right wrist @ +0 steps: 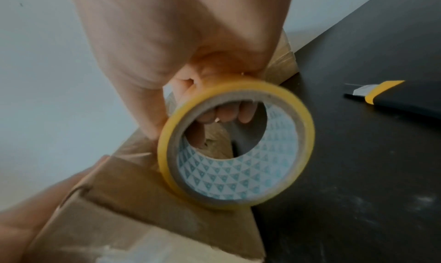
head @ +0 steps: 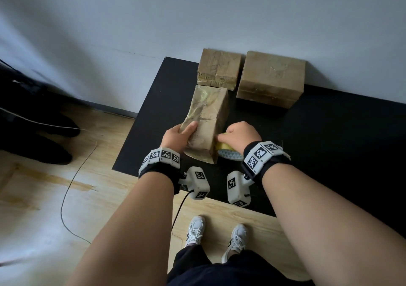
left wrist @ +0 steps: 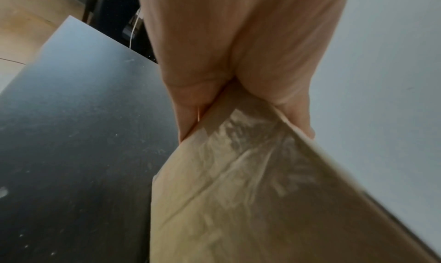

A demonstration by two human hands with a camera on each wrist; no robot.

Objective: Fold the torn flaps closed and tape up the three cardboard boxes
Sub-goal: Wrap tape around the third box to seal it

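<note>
Right wrist view: fingers (right wrist: pixel 245 112) poked through the hole of the tape roll (right wrist: pixel 236 146), curled round its ring, thumb pressed on the yellow outside. Right hand (head: pixel 239 135) clamped on that roll, roll pushed against the right side of the near box (head: pixel 206 125), in the middle of the head view. Strip of shiny clear tape stretched from roll to cardboard.

Left hand (head: pixel 179 137) wrapped over the near left edge of the same box, thumb flat on top, other fingers tucked down the side. Left wrist view: palm (left wrist: pixel 250 50) squeezed onto the cardboard corner, shiny tape (left wrist: pixel 250 154) crinkled on the brown face below.

Near box tipped up a bit, lying long-ways toward the wall, top flaps folded shut with a seam across. Two more boxes behind it, against the wall at the upper middle of the head view: small box (head: pixel 218 69) on the left, big box (head: pixel 271 81) on the right, both shut and glossy with tape.

All three sitting on a black table (head: pixel 329 131). Black and yellow knife (right wrist: pixel 393 97) lying on the table at the right edge of the right wrist view. White shoes (head: pixel 195 230) on the wood floor (head: pixel 44 197) below.
</note>
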